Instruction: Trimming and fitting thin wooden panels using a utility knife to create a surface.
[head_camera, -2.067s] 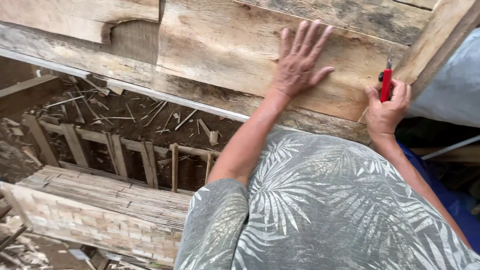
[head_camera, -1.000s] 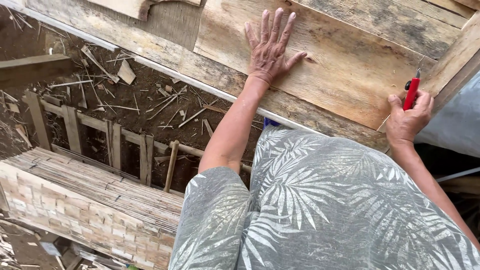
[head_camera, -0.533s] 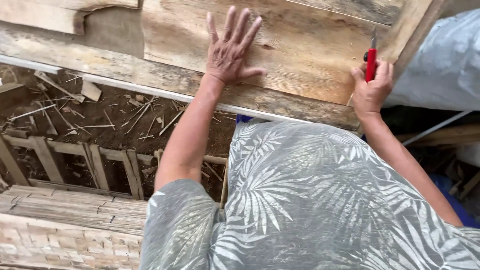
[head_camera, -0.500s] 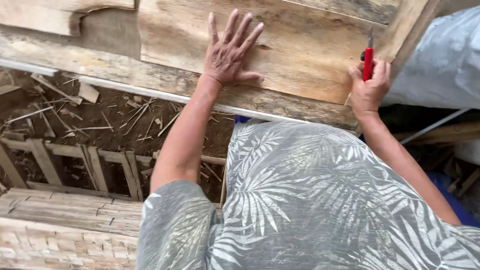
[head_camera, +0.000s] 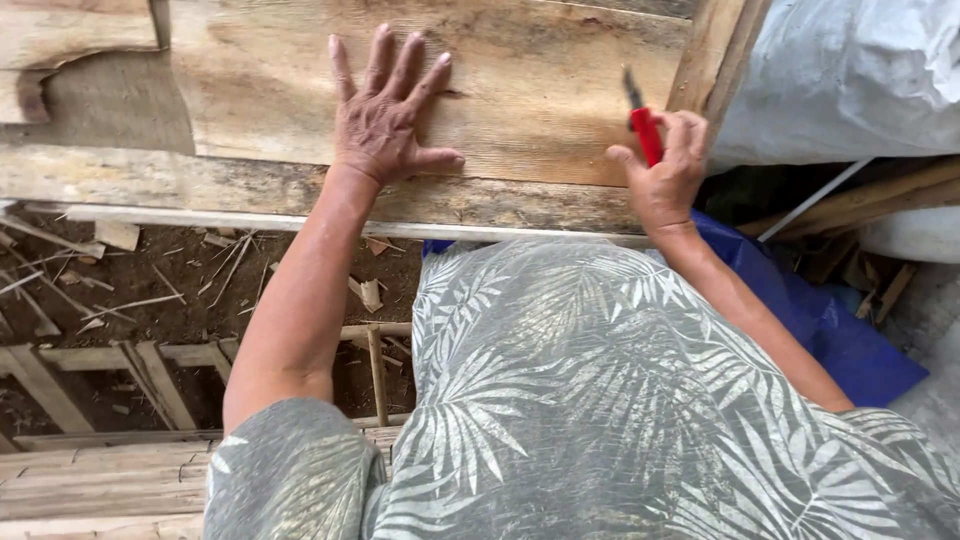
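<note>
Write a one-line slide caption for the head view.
Left hand flat on a wooden board; right hand holds a red tool at it.

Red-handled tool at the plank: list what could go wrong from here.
1. The red-handled tool has its dark tip at the plank; a slip could mar the wood or jab the right hand.
2. The left hand lies flat on rough grain, so splinters are possible.

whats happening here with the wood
A person in a grey leaf-print shirt leans over a wide, weathered wooden plank. The left hand lies flat on it with fingers spread, while the right hand grips a red-handled tool upright near the plank's right end. Wood scraps litter the dirt below.
</note>
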